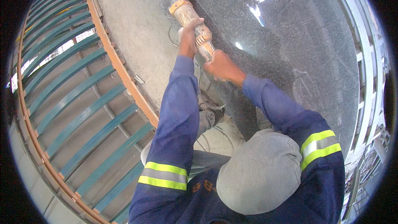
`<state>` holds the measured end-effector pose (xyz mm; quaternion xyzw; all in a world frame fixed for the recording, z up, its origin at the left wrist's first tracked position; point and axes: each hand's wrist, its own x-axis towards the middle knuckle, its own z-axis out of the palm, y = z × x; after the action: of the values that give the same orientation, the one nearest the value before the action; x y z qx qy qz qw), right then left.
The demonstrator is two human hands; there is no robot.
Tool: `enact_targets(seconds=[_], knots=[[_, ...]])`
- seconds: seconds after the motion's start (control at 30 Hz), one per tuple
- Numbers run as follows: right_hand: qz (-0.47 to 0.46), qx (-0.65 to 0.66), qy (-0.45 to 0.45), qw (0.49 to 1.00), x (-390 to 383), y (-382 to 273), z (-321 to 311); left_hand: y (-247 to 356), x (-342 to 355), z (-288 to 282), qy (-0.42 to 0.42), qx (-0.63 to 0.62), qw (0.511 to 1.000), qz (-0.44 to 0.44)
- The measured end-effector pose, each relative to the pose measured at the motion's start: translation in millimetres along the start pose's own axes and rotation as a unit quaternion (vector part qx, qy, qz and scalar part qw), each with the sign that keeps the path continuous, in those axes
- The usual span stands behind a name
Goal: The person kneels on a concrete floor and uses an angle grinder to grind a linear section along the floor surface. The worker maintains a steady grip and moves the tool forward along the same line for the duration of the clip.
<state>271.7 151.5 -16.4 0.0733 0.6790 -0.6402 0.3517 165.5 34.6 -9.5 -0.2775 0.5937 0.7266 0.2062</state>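
A dusty angle grinder [185,13] with orange-yellow parts slants away from me, its head at the near edge of a dark grey, glossy slab [290,45]. Around the middle of its body, my left hand [189,37] is closed. My right hand [223,65] grips the rear end of the same tool. The grinder's disc is mostly hidden beside the head, and I cannot tell if it touches the slab. Pale dust and scuffs mark the slab's surface, which also shows bright reflections.
To the left, teal bars in an orange-brown frame [110,49] form a curved railing. A pale, dusty floor strip [137,37] runs between railing and slab. My shoe [211,105] and grey-trousered knee [259,170] are below. White metal framework [369,58] stands at right. A thin cord [172,37] loops near the grinder.
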Motion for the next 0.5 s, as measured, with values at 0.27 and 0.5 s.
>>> enact_targets(seconds=[0.27,0.5], knots=[[0.015,0.008,0.007,1.0,14.6,-9.2,-6.2,8.1,15.1,2.7,-0.002,0.034,0.999,-0.021],[0.02,0.006,0.001,1.0,-10.9,-15.0,-5.7,0.3,-0.7,1.4,0.017,0.019,1.0,-0.002]])
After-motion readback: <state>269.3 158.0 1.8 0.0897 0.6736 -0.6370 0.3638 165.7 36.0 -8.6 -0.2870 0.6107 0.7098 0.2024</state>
